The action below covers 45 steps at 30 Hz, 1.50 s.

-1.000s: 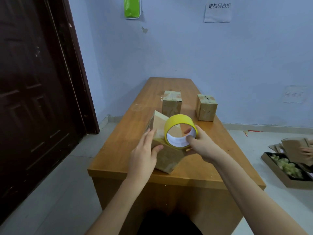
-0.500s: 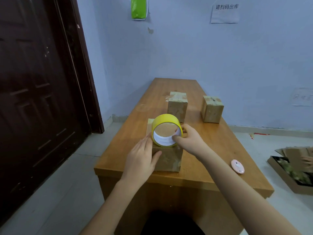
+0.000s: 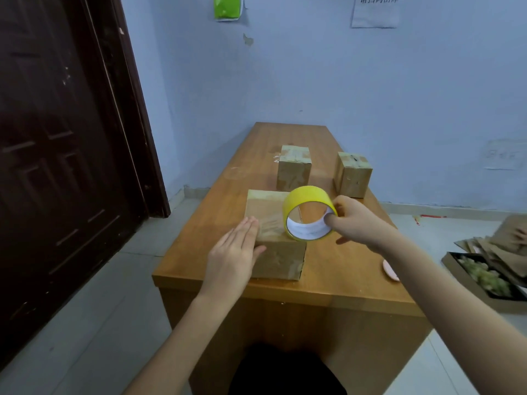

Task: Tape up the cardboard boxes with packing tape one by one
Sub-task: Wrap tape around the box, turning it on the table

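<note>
A cardboard box (image 3: pixel 281 259) stands upright near the front edge of the wooden table (image 3: pixel 336 269). My left hand (image 3: pixel 235 256) lies flat with fingers together on the box's top left, pressing a shiny strip of tape. My right hand (image 3: pixel 358 220) holds a yellow roll of packing tape (image 3: pixel 309 213) over the box's top right, thumb inside the core. Two more small cardboard boxes stand farther back, one in the middle (image 3: pixel 293 168) and one to the right (image 3: pixel 353 174).
A small pink round object (image 3: pixel 390 270) lies at the table's right edge, partly behind my right forearm. A dark door (image 3: pixel 57 138) fills the left. On the floor at right sits a tray of green bits (image 3: pixel 484 273) with flat cardboard pieces (image 3: pixel 502 243).
The box went from tilted on an edge to standing flat on the table. My left hand moved from its side onto its top. The tape roll shifted right across the top.
</note>
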### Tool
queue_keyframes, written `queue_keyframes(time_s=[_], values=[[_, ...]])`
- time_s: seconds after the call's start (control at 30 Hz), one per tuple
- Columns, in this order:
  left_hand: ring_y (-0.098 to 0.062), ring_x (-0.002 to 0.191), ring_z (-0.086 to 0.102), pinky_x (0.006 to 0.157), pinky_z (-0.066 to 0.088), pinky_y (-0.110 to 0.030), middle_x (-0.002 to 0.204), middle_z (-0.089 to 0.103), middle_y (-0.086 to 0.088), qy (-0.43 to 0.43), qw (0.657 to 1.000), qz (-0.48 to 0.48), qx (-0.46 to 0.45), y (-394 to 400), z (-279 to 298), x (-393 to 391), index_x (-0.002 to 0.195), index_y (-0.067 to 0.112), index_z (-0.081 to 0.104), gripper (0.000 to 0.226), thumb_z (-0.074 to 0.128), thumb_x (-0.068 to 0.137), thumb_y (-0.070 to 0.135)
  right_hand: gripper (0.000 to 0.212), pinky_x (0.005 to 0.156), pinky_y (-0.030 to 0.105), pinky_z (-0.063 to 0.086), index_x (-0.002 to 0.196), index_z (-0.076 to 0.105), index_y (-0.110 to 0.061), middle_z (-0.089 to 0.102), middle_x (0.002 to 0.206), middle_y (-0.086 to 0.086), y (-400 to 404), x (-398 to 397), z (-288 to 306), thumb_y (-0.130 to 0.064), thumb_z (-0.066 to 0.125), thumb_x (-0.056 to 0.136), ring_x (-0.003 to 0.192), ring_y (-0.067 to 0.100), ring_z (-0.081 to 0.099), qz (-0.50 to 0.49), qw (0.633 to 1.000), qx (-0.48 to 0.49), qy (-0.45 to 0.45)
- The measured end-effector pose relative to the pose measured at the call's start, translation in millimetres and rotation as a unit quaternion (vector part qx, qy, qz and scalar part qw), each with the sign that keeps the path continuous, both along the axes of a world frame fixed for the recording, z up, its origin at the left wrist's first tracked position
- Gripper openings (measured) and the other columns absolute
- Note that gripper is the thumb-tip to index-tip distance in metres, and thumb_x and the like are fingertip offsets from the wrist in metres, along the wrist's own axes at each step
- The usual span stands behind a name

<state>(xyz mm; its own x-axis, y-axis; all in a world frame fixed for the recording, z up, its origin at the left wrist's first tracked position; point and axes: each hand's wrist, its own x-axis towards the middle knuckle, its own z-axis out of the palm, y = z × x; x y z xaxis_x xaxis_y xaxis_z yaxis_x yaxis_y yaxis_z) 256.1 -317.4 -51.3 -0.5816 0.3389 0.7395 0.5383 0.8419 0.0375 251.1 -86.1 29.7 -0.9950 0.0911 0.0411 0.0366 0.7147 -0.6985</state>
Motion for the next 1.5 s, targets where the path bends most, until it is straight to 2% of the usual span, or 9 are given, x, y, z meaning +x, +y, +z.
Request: queue_keyframes(time_s=[0.13,0.27,0.57,0.87,0.97,1.03,1.2,1.37,1.5], values=[[-0.027,0.106,0.064,0.082,0.055,-0.038,0.114,0.066,-0.017,-0.003,1.0,0.006,0.002,1,0,0,0.112,-0.005,0.064,0.049,0.08,0.072,0.017,0.007,0.053,0.031,0.054,0.09,0.046,-0.015,0.052,0.085,0.005,-13,-7,-11,-0.02,0.046,0.096,0.075,0.017,0.056,-0.026,0.997,-0.064,0.036],[-0.025,0.106,0.064,0.083,0.054,-0.036,0.114,0.066,-0.016,0.006,1.0,0.012,-0.016,1,-3,-1,0.113,-0.003,0.065,0.05,0.08,0.072,0.021,0.012,0.051,0.031,0.058,0.106,0.053,-0.011,0.064,0.096,0.01,-18,-1,-21,-0.018,0.046,0.099,0.063,0.015,0.069,0.004,0.981,-0.191,-0.033],[-0.024,0.11,0.062,0.09,0.052,-0.039,0.118,0.064,-0.014,-0.026,0.999,-0.007,-0.022,-1,1,-2,0.115,-0.001,0.064,0.048,0.077,0.075,0.022,0.015,0.047,0.029,0.054,0.105,0.047,-0.009,0.058,0.093,0.011,33,7,-24,-0.019,0.038,0.1,0.066,0.021,0.067,-0.017,0.998,-0.024,-0.06],[-0.022,0.115,0.058,0.102,0.038,-0.034,0.122,0.063,-0.011,-0.061,0.997,0.03,-0.046,12,16,-2,0.114,0.004,0.066,0.045,0.064,0.083,0.036,0.02,0.042,0.023,0.05,0.118,0.045,-0.013,0.058,0.083,0.008,27,7,-70,-0.015,0.037,0.099,0.058,0.02,0.062,-0.036,0.991,-0.085,-0.095],[-0.018,0.139,0.029,0.113,0.011,-0.032,0.149,0.035,-0.004,-0.083,0.994,0.004,-0.071,39,17,-4,0.142,0.015,0.038,0.061,0.04,0.092,0.05,0.017,0.042,0.022,0.049,0.115,0.043,-0.014,0.057,0.085,0.008,26,9,-72,-0.016,0.037,0.1,0.059,0.018,0.063,-0.027,0.992,-0.065,-0.101],[-0.017,0.142,0.02,0.115,0.007,-0.032,0.154,0.026,-0.002,-0.091,0.989,-0.053,-0.102,58,12,-1,0.149,0.018,0.024,0.064,0.037,0.093,0.047,0.012,0.042,0.023,0.049,0.11,0.042,-0.014,0.057,0.086,0.007,24,9,-72,-0.016,0.036,0.1,0.056,0.018,0.063,-0.021,0.993,-0.06,-0.1],[-0.014,0.139,0.028,0.115,0.013,-0.031,0.15,0.033,0.001,-0.085,0.989,-0.053,-0.105,49,6,3,0.146,0.017,0.033,0.054,0.039,0.097,0.039,0.012,0.043,0.022,0.048,0.108,0.043,-0.016,0.059,0.089,0.008,29,9,-70,-0.016,0.036,0.099,0.056,0.016,0.064,-0.014,0.994,-0.042,-0.098],[-0.02,0.121,0.054,0.105,0.037,-0.04,0.129,0.058,-0.006,-0.062,0.996,-0.017,-0.056,2,8,-2,0.127,0.011,0.058,0.044,0.067,0.085,0.018,0.006,0.043,0.023,0.048,0.095,0.043,-0.017,0.058,0.086,0.009,27,5,-73,-0.017,0.037,0.098,0.058,0.016,0.065,-0.018,0.995,-0.042,-0.088],[-0.021,0.129,0.045,0.113,0.018,-0.035,0.136,0.052,-0.008,-0.089,0.99,0.028,-0.102,18,19,-5,0.131,0.01,0.054,0.057,0.061,0.085,0.042,0.011,0.042,0.022,0.048,0.089,0.041,-0.021,0.058,0.088,0.009,21,5,-72,-0.016,0.037,0.098,0.06,0.018,0.065,-0.02,0.996,-0.043,-0.076]])
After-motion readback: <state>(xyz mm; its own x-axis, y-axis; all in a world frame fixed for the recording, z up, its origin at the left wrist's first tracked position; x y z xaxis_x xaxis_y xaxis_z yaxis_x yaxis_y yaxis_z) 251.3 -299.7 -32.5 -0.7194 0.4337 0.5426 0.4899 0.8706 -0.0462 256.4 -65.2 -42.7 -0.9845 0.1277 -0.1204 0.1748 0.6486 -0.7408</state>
